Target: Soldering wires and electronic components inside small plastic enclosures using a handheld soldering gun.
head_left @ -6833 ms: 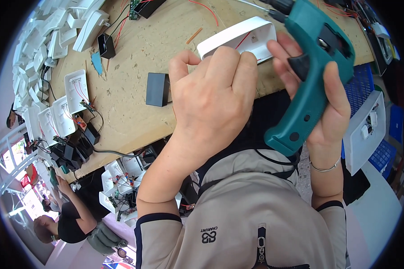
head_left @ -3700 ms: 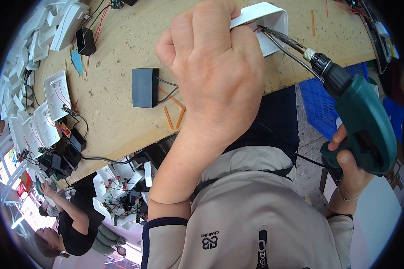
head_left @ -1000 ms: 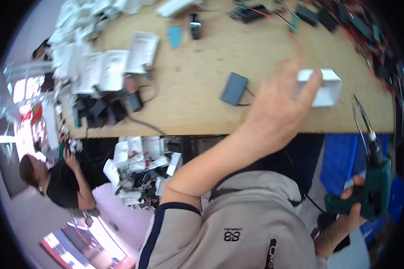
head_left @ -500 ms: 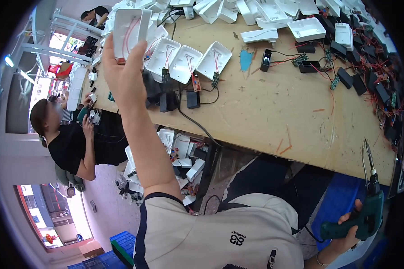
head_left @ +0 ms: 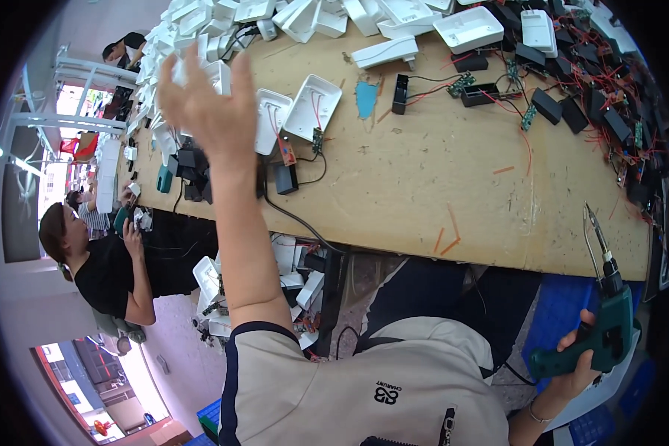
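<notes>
My left hand (head_left: pixel 214 111) is raised over the left part of the table, fingers spread and slightly blurred, with nothing visible in it. Beside it lie open white plastic housings (head_left: pixel 321 102) with red wires inside. Those wires lead to small circuit boards (head_left: pixel 287 152) and a black box (head_left: pixel 285 179) at the housings' near ends. At the lower right, my right hand (head_left: pixel 572 383) grips a green pistol-shaped soldering gun (head_left: pixel 615 327). Its metal tip points up, past the table's near edge, and touches nothing that I can see.
White housings (head_left: pixel 468 30) are heaped along the far side. Black boxes, boards and red wires (head_left: pixel 609 123) pile up at the right. A black cable (head_left: pixel 297 217) crosses the near edge. At the left, a co-worker (head_left: pixel 100 256) holds a green tool. More housings (head_left: pixel 308 290) lie below the table.
My left hand has let go of the white housing with red wires that it held up, and its fingers have opened. The right hand keeps hold of the soldering gun. The view has shifted.
</notes>
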`<state>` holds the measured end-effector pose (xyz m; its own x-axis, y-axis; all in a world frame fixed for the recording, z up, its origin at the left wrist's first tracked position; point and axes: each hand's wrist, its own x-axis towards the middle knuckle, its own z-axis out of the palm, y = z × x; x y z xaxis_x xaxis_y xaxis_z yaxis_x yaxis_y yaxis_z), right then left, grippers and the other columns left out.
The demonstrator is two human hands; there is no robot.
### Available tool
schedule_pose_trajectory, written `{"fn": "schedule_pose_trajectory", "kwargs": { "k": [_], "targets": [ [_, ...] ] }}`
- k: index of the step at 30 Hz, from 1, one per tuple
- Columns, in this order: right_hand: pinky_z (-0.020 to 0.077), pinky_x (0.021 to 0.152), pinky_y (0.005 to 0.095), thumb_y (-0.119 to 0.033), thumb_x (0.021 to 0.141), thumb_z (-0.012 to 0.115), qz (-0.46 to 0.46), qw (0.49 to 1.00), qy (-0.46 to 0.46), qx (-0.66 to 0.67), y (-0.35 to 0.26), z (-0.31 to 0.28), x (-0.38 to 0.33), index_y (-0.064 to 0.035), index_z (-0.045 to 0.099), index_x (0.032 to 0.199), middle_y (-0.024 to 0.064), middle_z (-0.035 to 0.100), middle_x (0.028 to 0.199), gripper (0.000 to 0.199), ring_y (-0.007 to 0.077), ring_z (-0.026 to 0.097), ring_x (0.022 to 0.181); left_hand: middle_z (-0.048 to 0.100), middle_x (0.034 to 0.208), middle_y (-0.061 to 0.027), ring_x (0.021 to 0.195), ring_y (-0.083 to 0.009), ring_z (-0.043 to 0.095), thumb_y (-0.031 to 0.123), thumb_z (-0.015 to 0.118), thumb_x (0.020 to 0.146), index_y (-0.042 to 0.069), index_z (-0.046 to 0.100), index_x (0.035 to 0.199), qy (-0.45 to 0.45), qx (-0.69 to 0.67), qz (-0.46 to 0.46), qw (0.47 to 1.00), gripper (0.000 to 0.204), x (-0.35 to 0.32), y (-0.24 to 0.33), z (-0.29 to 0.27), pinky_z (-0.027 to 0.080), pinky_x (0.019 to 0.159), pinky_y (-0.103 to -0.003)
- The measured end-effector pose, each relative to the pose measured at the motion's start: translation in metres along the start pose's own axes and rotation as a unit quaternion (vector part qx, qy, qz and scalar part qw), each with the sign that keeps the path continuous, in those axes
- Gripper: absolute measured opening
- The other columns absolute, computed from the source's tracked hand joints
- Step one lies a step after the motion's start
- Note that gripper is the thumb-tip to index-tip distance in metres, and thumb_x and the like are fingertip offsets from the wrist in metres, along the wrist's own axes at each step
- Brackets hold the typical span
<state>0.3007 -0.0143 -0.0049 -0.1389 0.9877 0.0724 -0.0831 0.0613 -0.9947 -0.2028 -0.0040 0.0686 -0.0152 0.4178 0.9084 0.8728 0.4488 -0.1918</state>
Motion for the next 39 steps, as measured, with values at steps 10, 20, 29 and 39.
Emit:
{"fn": "schedule_pose_trajectory", "kwargs": {
  "k": [10,20,29,39],
  "targets": [
    [0.0443,0.051,0.0205,-0.031,0.079,0.060,0.002,1.000,0.006,0.011,0.003,0.000,0.006,0.0054,0.031,0.122,0.0207,0.050,0.108,0.063,0.0136,0.053,0.066,0.058,0.076,-0.0132,0.077,-0.0314,0.056,0.011,0.054,0.072,0.004,0.059,0.080,-0.382,-0.242,0.001,0.892,0.012,-0.010,0.095,0.066,0.042,0.062,-0.041],
    [0.0447,0.049,0.0207,-0.031,0.078,0.061,-0.006,1.000,0.007,0.009,0.006,-0.005,0.008,0.0068,0.030,0.122,0.0229,0.049,0.107,0.066,0.0145,0.054,0.065,0.047,0.064,-0.0002,0.062,-0.0151,0.050,0.011,0.055,0.061,0.008,0.055,0.075,-0.163,-0.393,0.142,0.894,0.015,-0.063,0.190,-0.027,0.033,0.060,-0.032],
    [0.0452,0.049,0.0201,-0.029,0.079,0.059,-0.020,1.000,0.017,0.011,0.005,-0.009,0.001,0.0083,0.028,0.122,0.0252,0.049,0.107,0.065,0.0144,0.055,0.066,0.054,0.074,0.0009,0.070,-0.0107,0.055,0.011,0.062,0.063,0.008,0.059,0.084,-0.216,-0.497,0.209,0.814,0.022,-0.072,0.227,-0.067,0.031,0.064,-0.030],
    [0.0463,0.046,0.0196,-0.031,0.076,0.063,-0.025,0.998,0.060,0.016,0.006,-0.005,0.003,0.0109,0.034,0.118,0.0264,0.052,0.102,0.067,0.0147,0.058,0.059,0.053,0.077,0.0006,0.074,-0.0168,0.051,0.005,0.060,0.065,0.013,0.064,0.087,-0.126,-0.320,0.266,0.900,0.023,-0.024,0.201,0.027,0.031,0.073,-0.033]
  ]
}}
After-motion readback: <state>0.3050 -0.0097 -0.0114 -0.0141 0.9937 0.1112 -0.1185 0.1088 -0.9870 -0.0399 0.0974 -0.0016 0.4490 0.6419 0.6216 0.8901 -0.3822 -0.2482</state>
